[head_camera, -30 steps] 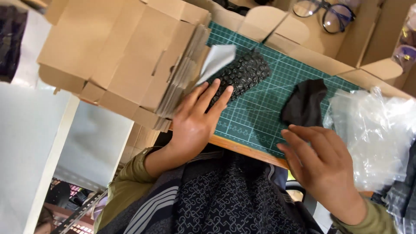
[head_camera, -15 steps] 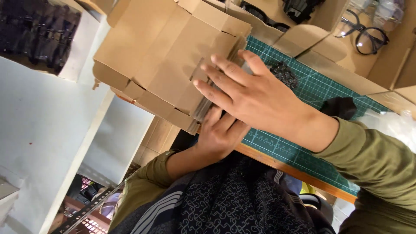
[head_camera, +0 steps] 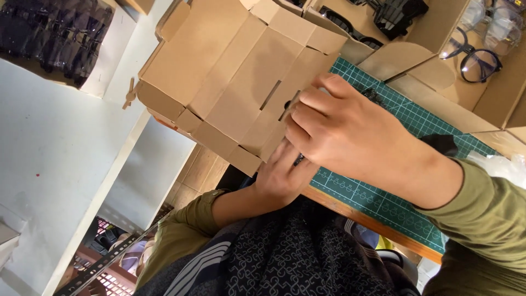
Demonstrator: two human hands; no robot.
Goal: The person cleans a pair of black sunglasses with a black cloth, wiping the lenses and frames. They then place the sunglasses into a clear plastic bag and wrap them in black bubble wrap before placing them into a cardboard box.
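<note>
The right hand (head_camera: 350, 134) reaches across to a stack of flat, folded brown cardboard boxes (head_camera: 241, 82). Its fingers (head_camera: 309, 112) are bent and close together, pressing on the near edge of the stack by the slots. The left hand (head_camera: 282, 175) sits under it, fingers mostly hidden, so I cannot tell how they are. The stack lies at the edge of a green cutting mat with white grid lines (head_camera: 383, 189). Round black-framed glasses (head_camera: 479, 57) rest in an open cardboard box nearby.
</note>
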